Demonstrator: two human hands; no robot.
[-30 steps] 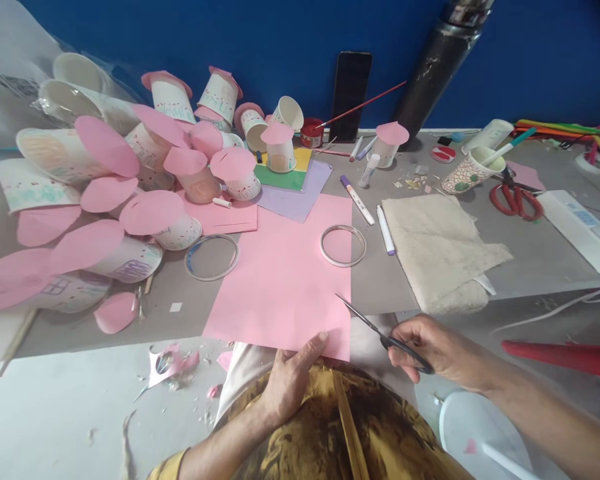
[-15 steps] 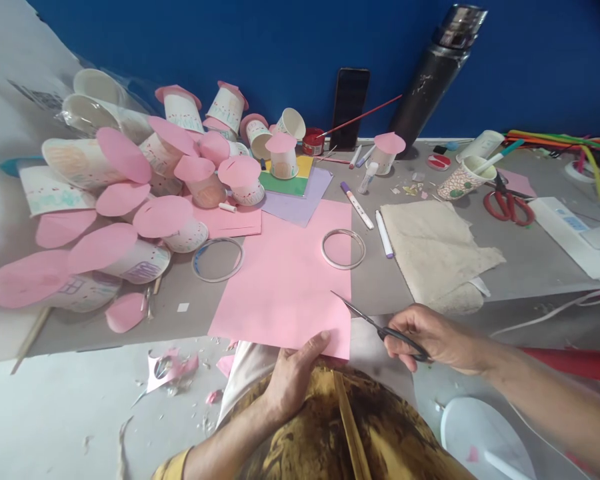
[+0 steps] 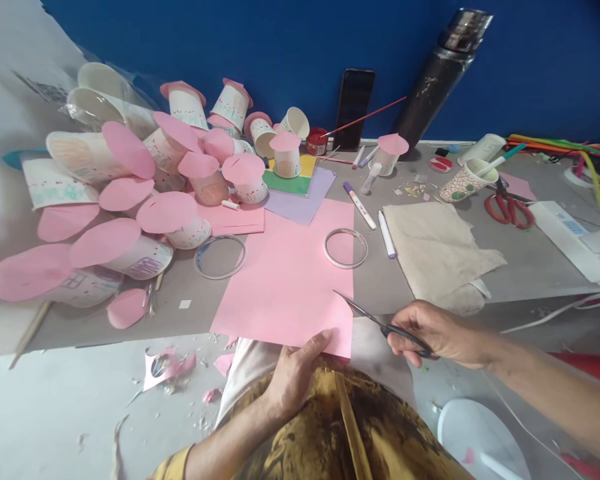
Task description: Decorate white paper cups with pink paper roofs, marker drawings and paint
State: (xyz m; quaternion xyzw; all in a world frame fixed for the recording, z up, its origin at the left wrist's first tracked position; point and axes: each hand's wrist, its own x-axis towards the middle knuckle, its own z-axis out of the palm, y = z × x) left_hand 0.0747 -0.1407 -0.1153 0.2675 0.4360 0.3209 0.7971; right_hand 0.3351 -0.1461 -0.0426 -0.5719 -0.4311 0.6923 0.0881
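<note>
- Pink paper sheet [image 3: 285,280] lies flat on the grey table [image 3: 380,283], near edge overhanging the person's lap.
- Left hand [image 3: 295,380] pinches that near edge, thumb on top.
- Right hand [image 3: 440,333] grips the scissors [image 3: 366,314], tips touching the sheet's right edge.
- Thin and floppy, I'd judge; hold it close beside the cut or it buckles.

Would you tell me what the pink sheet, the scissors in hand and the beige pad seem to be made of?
Pink sheet: matte paper, thin, flat. Scissors: metal blades, glinting; dark handles, probably plastic. Beige pad: likely cloth, fuzzy, frayed edges.
</note>
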